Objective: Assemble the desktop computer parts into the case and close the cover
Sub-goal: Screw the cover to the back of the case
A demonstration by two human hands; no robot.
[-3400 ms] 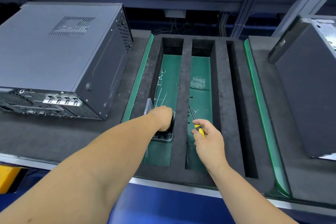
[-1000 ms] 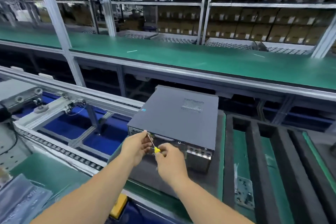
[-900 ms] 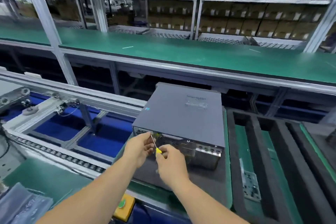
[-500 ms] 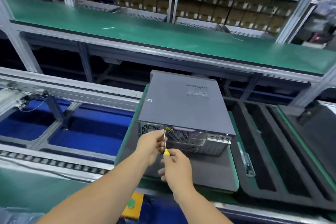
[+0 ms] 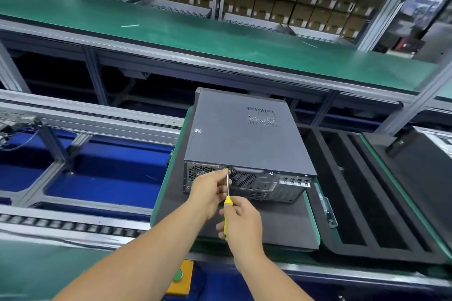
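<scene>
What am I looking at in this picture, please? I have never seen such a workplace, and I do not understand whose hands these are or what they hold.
There is no robot here. A person wears a camera on the head, so the single picture looks forward and down at that person's own two arms.

The dark grey box is a desktop computer case with its cover on. It lies on a black foam pad on an assembly line, its back panel with fan grilles and ports facing the person.

The right hand grips the yellow handle of a screwdriver. The left hand pinches the metal shaft near its tip, steadying it against the top edge of the back panel, probably at a screw, though the screw itself is too small to see.

To the right is a black foam tray with long slots. Behind runs a green workbench, with shelves of cardboard boxes.
</scene>
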